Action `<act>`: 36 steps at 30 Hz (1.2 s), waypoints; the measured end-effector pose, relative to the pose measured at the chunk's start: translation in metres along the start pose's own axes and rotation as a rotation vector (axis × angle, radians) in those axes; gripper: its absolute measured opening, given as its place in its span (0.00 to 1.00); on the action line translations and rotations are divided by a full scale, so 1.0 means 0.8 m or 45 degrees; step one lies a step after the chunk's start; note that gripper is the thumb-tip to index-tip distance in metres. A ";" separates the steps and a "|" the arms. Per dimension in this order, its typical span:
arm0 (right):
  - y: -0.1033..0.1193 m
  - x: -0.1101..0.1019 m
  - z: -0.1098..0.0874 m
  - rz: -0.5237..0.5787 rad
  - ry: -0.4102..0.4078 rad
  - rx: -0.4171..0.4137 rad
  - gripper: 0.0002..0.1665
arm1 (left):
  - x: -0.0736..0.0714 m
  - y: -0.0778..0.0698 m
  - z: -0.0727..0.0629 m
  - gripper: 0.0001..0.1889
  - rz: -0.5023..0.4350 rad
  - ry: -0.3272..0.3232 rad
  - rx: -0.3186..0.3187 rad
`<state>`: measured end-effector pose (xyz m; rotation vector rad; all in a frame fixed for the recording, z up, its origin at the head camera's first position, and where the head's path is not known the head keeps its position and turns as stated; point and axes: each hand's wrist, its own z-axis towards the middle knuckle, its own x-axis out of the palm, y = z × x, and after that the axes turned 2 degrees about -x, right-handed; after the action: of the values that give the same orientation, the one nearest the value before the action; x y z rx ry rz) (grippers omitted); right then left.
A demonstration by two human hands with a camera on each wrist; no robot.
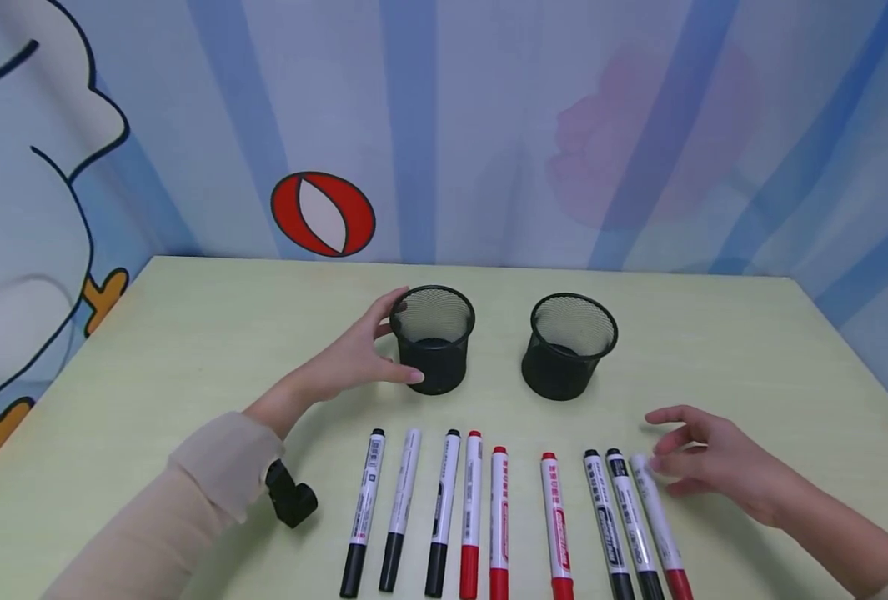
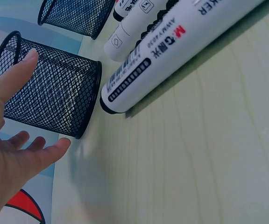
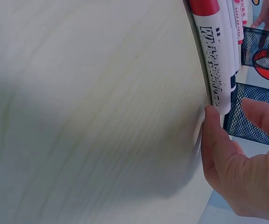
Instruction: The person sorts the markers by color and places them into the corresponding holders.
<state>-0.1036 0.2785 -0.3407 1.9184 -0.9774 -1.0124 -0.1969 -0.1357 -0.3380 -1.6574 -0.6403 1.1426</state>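
Note:
Two black mesh pen holders stand upright toward the back of the table. At the left pen holder [image 1: 434,358] is my left hand [image 1: 353,357], thumb toward the front and fingers by the far side. The left wrist view shows that hand [image 2: 6,144] spread wide, its thumb overlapping the mesh. The right pen holder [image 1: 564,367] stands apart from both hands. My right hand [image 1: 721,458] hovers with loosely bent fingers by the upper end of a red-capped marker [image 1: 657,517], the rightmost in the row. In the right wrist view, a fingertip is right at that marker's [image 3: 214,65] end.
Several white markers lie in a row along the front, among them a black-capped marker [image 1: 364,508] at the left and a red-capped marker [image 1: 556,525] near the middle. A printed wall [image 1: 474,125] rises behind the table [image 1: 226,333]. A black device [image 1: 291,496] sits on my left wrist.

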 end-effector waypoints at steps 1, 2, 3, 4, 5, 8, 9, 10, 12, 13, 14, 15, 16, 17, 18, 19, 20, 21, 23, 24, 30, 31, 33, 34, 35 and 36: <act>0.000 0.001 -0.001 0.000 -0.002 0.011 0.40 | 0.001 0.000 0.001 0.55 -0.006 0.001 -0.009; -0.001 0.002 -0.003 -0.001 -0.004 0.023 0.40 | 0.002 0.000 0.001 0.55 -0.009 0.004 -0.008; 0.000 0.003 -0.003 -0.005 -0.005 0.029 0.40 | 0.002 0.000 0.001 0.54 -0.011 -0.001 -0.007; 0.001 0.004 -0.003 -0.014 -0.007 0.039 0.40 | 0.002 -0.001 0.001 0.54 -0.005 -0.005 -0.006; 0.002 0.005 -0.004 -0.020 -0.008 0.049 0.40 | 0.002 -0.001 0.002 0.54 -0.003 -0.006 -0.004; 0.004 0.010 -0.005 -0.039 -0.007 0.076 0.40 | 0.003 -0.002 0.003 0.54 0.001 0.004 -0.004; 0.005 0.011 -0.006 -0.044 -0.008 0.081 0.40 | 0.003 -0.002 0.004 0.54 -0.002 0.007 -0.005; 0.005 0.013 -0.006 -0.052 -0.013 0.086 0.40 | 0.003 -0.002 0.004 0.54 -0.004 0.008 -0.005; 0.006 0.017 -0.007 -0.070 -0.023 0.086 0.40 | 0.004 -0.001 0.005 0.53 -0.011 0.008 -0.007; 0.006 0.019 -0.007 -0.082 -0.029 0.084 0.40 | 0.005 -0.001 0.005 0.53 -0.010 0.007 -0.009; 0.006 0.021 -0.007 -0.092 -0.036 0.083 0.39 | 0.006 -0.001 0.005 0.53 -0.010 0.006 -0.008; 0.006 0.022 -0.008 -0.102 -0.045 0.086 0.39 | 0.006 0.000 0.005 0.53 -0.011 0.006 -0.006; 0.006 0.024 -0.008 -0.113 -0.054 0.089 0.39 | 0.007 0.000 0.006 0.52 -0.010 0.006 -0.005; 0.006 0.025 -0.008 -0.121 -0.060 0.091 0.38 | 0.007 0.001 0.006 0.52 -0.012 0.007 -0.005; 0.006 0.025 -0.008 -0.131 -0.063 0.090 0.38 | 0.008 0.001 0.007 0.52 -0.015 0.009 -0.001; 0.006 0.026 -0.009 -0.141 -0.066 0.090 0.38 | 0.009 0.001 0.007 0.52 -0.017 0.010 0.000; 0.006 0.027 -0.009 -0.147 -0.073 0.097 0.37 | 0.009 0.001 0.008 0.51 -0.024 0.012 0.002; 0.007 0.027 -0.009 -0.156 -0.081 0.106 0.37 | 0.009 0.001 0.009 0.51 -0.028 0.010 0.002; 0.007 0.028 -0.009 -0.169 -0.088 0.118 0.36 | 0.010 0.001 0.010 0.50 -0.042 0.010 0.002; 0.007 0.028 -0.009 -0.175 -0.092 0.122 0.36 | 0.010 0.001 0.011 0.50 -0.048 0.009 0.004; 0.008 0.030 -0.008 -0.205 -0.111 0.150 0.31 | 0.011 0.003 0.014 0.50 -0.056 0.001 0.004; 0.008 0.030 -0.008 -0.212 -0.114 0.155 0.31 | 0.012 0.003 0.014 0.50 -0.055 0.000 0.002; 0.007 0.031 -0.007 -0.226 -0.121 0.161 0.30 | 0.012 0.003 0.015 0.50 -0.058 -0.001 0.002; 0.007 0.031 -0.007 -0.230 -0.130 0.171 0.30 | 0.012 0.004 0.015 0.50 -0.059 -0.002 0.004; 0.007 0.032 -0.007 -0.235 -0.132 0.170 0.29 | 0.012 0.004 0.016 0.50 -0.060 -0.003 0.003; 0.007 0.032 -0.007 -0.240 -0.136 0.172 0.29 | 0.012 0.005 0.016 0.50 -0.063 -0.003 0.006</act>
<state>-0.0904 0.2555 -0.3414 2.1173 -0.9589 -1.1937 -0.2050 -0.1241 -0.3461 -1.6277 -0.6759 1.1102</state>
